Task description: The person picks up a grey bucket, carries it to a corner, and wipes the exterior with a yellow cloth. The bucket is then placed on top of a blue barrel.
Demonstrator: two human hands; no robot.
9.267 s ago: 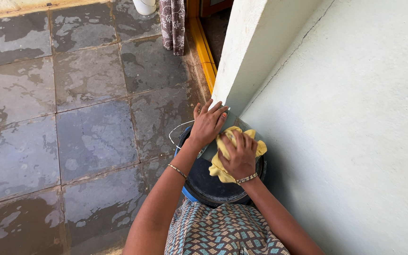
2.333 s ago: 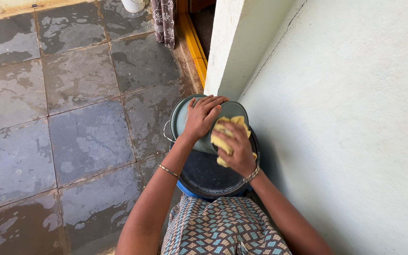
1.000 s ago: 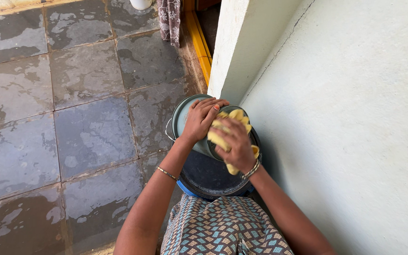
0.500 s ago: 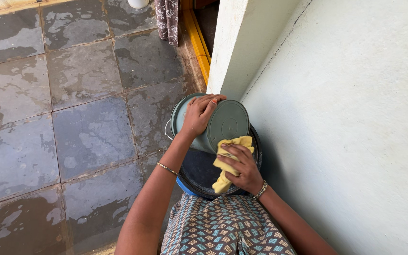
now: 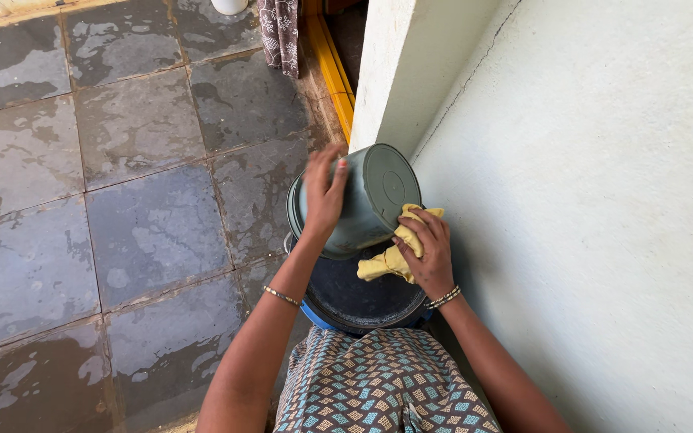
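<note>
Bucket [image 5: 366, 200] in grey-green plastic was tipped on its side over a dark round tub [image 5: 362, 297] near the pale wall [image 5: 587, 200], bottom turned towards the camera. The left hand [image 5: 324, 192] was wrapped over its upper side, fingers closed on it; the right hand [image 5: 429, 252] pressed a bunched yellow cloth [image 5: 391, 258] against its lower edge (a bangle sat on each wrist). With wet floor tiles [image 5: 146, 232] alongside, a damp grip seemed likely to slip, letting the bucket roll off the tub.
</note>
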